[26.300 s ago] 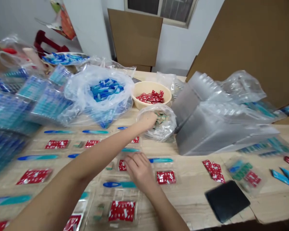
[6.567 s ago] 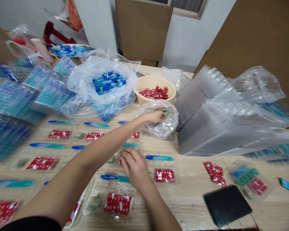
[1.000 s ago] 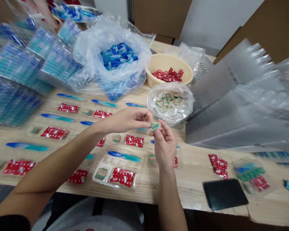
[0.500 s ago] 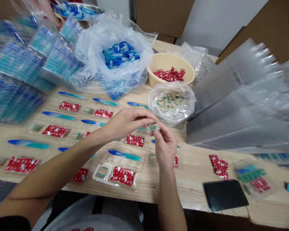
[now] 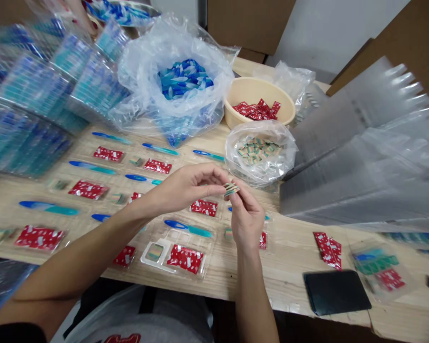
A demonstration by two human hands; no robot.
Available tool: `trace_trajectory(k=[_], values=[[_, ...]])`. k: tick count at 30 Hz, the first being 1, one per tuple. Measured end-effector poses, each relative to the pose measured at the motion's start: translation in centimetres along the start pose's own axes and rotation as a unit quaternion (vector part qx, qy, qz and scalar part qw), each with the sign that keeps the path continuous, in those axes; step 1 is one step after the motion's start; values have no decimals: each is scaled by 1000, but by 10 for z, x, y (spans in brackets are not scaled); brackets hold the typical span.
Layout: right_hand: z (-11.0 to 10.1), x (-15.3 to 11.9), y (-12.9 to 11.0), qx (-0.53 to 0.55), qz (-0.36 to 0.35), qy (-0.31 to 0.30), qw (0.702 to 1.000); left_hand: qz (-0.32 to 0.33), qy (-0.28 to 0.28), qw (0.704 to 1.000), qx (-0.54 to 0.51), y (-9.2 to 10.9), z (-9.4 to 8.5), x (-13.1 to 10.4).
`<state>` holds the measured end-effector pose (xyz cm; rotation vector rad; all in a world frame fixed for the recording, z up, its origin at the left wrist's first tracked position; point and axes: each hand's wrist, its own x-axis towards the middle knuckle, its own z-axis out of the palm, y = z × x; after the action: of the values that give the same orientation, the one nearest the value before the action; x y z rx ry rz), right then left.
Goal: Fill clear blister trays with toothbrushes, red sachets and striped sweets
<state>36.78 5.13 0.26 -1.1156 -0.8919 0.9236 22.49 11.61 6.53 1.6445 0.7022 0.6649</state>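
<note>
A small stack of striped green-and-tan square pieces (image 5: 231,189) is pinched between the thumb and fingers of my right hand (image 5: 248,216). My left hand (image 5: 191,186) reaches in from the left, its closed thumb and fingertips at the stack's near side. Beneath the hands lie clear plastic trays (image 5: 143,231) in rows. Compartments in them hold blue-teal slim plastic tools (image 5: 188,228), red patterned packets (image 5: 185,258) and striped squares (image 5: 155,251). Just beyond my hands sits a clear bag of striped squares (image 5: 259,150). My forearms cover some trays.
Behind stand a cream bowl of red packets (image 5: 232,116) and a large bag of blue pieces (image 5: 186,81). Filled packs (image 5: 28,90) are piled left; stacked clear trays (image 5: 343,181) rise right. A black phone (image 5: 338,292) lies front right. Another person's hand (image 5: 80,16) shows at top left.
The view has shifted slightly, so the table appears farther right. The stack in my fingers looks more tilted and fanned, and my left fingertips have moved to its lower left.
</note>
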Motion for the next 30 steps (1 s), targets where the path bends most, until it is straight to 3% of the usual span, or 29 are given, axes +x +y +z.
trace_trajectory(k=[7, 12, 16, 18, 22, 24, 26, 30], values=[[7, -5, 1, -21, -3, -23, 1000, 28, 63, 997, -16, -10, 8, -7], [11, -9, 8, -64, 15, -17, 998, 86, 151, 982, 74, -25, 15, -16], [15, -13, 18, -164, 5, -8, 986, 125, 180, 965, 142, -34, 16, -27], [17, -14, 25, -194, 1, -32, 980, 121, 186, 955, 195, -37, 14, -34], [23, -14, 36, -239, -18, -145, 960, 100, 223, 938, 246, -43, 7, -51], [26, -15, 37, -243, -32, -181, 952, 79, 254, 934, 240, -49, -9, -62], [26, -15, 35, -242, -45, -181, 952, 25, 305, 925, 225, -56, -41, -75], [24, -9, 26, -225, -41, -132, 965, -140, 414, 875, 207, -71, -144, -100]])
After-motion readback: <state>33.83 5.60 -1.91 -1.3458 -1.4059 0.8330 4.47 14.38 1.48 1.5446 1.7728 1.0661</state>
